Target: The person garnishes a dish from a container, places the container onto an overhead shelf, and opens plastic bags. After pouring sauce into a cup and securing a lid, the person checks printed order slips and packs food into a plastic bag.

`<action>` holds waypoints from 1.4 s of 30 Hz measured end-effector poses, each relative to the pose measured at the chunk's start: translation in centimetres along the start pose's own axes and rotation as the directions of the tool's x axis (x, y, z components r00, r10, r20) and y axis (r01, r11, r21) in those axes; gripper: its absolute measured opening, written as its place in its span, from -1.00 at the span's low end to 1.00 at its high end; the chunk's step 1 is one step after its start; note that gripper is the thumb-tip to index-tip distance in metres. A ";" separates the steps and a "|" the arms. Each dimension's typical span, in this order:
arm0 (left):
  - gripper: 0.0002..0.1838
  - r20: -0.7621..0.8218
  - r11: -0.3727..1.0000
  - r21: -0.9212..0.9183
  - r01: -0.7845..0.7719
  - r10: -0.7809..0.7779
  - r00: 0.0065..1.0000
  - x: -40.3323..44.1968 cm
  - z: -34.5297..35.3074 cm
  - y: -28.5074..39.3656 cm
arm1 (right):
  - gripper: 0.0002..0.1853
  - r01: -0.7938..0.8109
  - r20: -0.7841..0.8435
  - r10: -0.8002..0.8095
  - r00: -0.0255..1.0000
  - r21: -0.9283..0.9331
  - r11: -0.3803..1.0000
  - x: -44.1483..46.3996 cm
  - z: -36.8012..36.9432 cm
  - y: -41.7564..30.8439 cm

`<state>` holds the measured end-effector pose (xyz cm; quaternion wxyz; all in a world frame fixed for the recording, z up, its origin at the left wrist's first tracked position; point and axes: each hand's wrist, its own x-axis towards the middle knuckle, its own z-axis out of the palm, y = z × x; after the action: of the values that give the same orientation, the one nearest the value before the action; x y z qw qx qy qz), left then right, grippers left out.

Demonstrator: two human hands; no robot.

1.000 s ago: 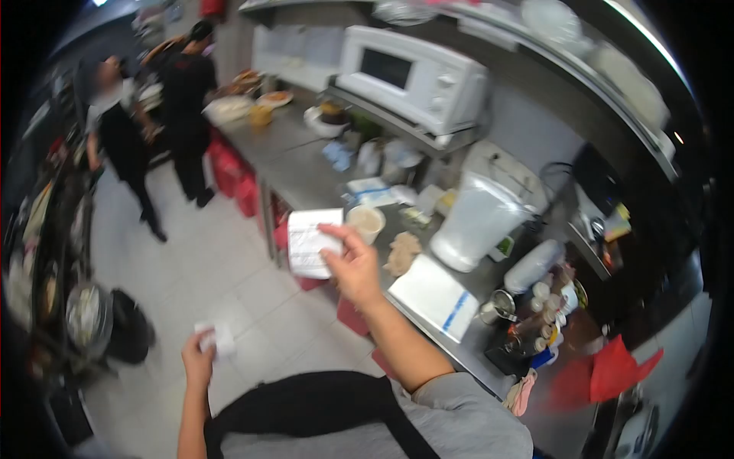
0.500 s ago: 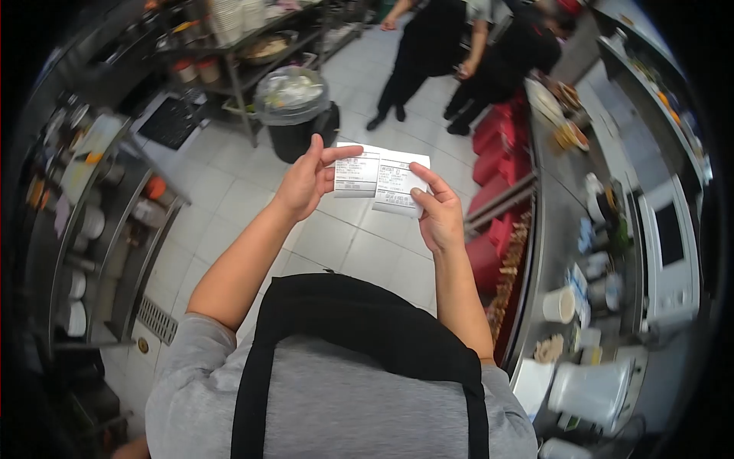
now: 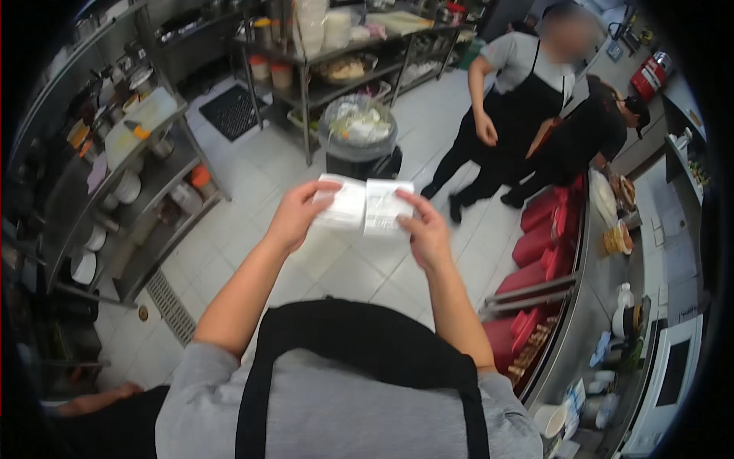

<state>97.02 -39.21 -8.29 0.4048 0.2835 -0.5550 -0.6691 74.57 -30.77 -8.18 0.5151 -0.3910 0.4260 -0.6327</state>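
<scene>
Out in front of my chest, my left hand (image 3: 300, 213) pinches a white paper slip (image 3: 341, 203) by its left side. My right hand (image 3: 428, 231) grips another printed slip (image 3: 381, 205) by its right edge, thumb below and a finger above. The two slips are side by side, with a narrow gap between them. Motion blur makes the print unreadable.
A lined trash bin (image 3: 357, 130) stands ahead beside a metal rack (image 3: 307, 99). Two people in black (image 3: 505, 115) are ahead right. Red bins (image 3: 539, 222) line the right counter (image 3: 569, 336). Shelves (image 3: 164, 183) stand left; another person's arm (image 3: 99, 399) shows lower left.
First the view swung left from the microwave counter, and my hands came together with the slips. Since then, the slips have parted slightly, and the left fingers have closed on the left one.
</scene>
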 end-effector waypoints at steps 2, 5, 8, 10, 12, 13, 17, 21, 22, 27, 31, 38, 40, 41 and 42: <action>-0.63 -0.081 0.993 0.111 -0.029 0.039 0.996 1.0 -1.1 -0.7 | -0.51 -0.053 0.006 0.053 0.999 -0.107 0.993 2.4 -2.4 1.0; -0.69 -0.159 0.912 0.407 -0.054 0.129 0.979 1.6 -3.9 -1.4 | -0.54 -0.047 0.004 0.056 0.998 -0.483 0.875 5.4 -6.6 4.4; -0.73 -0.285 0.825 0.565 -0.003 0.199 0.938 0.8 -8.6 -1.7 | -0.59 -0.017 0.050 0.089 0.995 -0.782 0.623 8.2 -9.7 7.4; -0.74 -0.452 0.837 0.531 0.131 0.149 0.879 0.1 -13.6 -1.4 | -0.59 -0.020 0.074 0.109 0.991 -0.736 0.677 10.2 -9.9 9.9; -0.78 -0.564 0.807 0.564 0.176 0.221 0.795 -2.2 -18.0 -0.2 | -0.58 -0.078 0.095 0.212 0.973 -0.727 0.682 12.8 -7.3 10.8; -0.81 -0.573 0.759 0.632 0.157 0.322 0.753 -2.7 -20.4 1.6 | -0.57 -0.022 0.141 0.198 0.970 -0.761 0.649 14.2 -5.5 10.6; -0.84 -0.699 0.769 0.628 0.122 0.489 0.522 -4.5 -30.4 9.3 | -0.58 0.202 0.295 0.049 0.954 -0.756 0.623 20.8 0.8 13.9; -0.87 -0.651 0.655 0.741 0.150 0.644 0.401 -4.6 -42.4 17.2 | -0.56 0.266 0.333 -0.022 0.943 -0.711 0.651 26.2 8.5 18.7; -0.87 -0.634 0.619 0.764 0.180 0.671 0.383 -4.2 -44.2 19.5 | -0.56 0.247 0.328 0.013 0.945 -0.737 0.629 26.7 11.2 18.2; -0.91 -0.572 0.565 0.819 0.102 0.790 0.221 0.9 -55.7 27.6 | -0.56 0.271 0.344 0.003 0.939 -0.746 0.608 30.7 20.2 21.2; -0.86 -0.607 0.614 0.759 -0.217 0.788 0.107 6.8 -65.3 33.2 | -0.57 0.389 0.419 -0.089 0.904 -0.717 0.578 33.5 22.7 22.3; -0.86 -0.578 0.530 0.795 -0.296 0.809 -0.104 15.6 -77.6 40.5 | -0.58 0.229 0.223 -0.080 0.972 -0.799 0.555 40.3 21.0 24.3; -0.86 -0.581 0.538 0.805 -0.250 0.800 -0.149 17.2 -80.6 42.2 | -0.57 0.115 0.130 -0.011 0.991 -0.824 0.555 42.3 22.2 23.3; -0.86 -0.589 0.551 0.804 -0.223 0.788 -0.179 18.0 -81.9 43.0 | -0.57 0.140 0.145 -0.035 0.989 -0.827 0.545 43.7 22.3 23.6; -0.86 -0.570 0.526 0.817 -0.236 0.798 -0.195 18.6 -83.5 43.7 | -0.57 0.164 0.159 -0.056 0.986 -0.832 0.530 44.7 22.0 24.1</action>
<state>166.60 -100.40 16.87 0.8242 0.4445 -0.3414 0.0808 95.43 -80.38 -21.06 0.2457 -0.6513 0.6222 -0.3583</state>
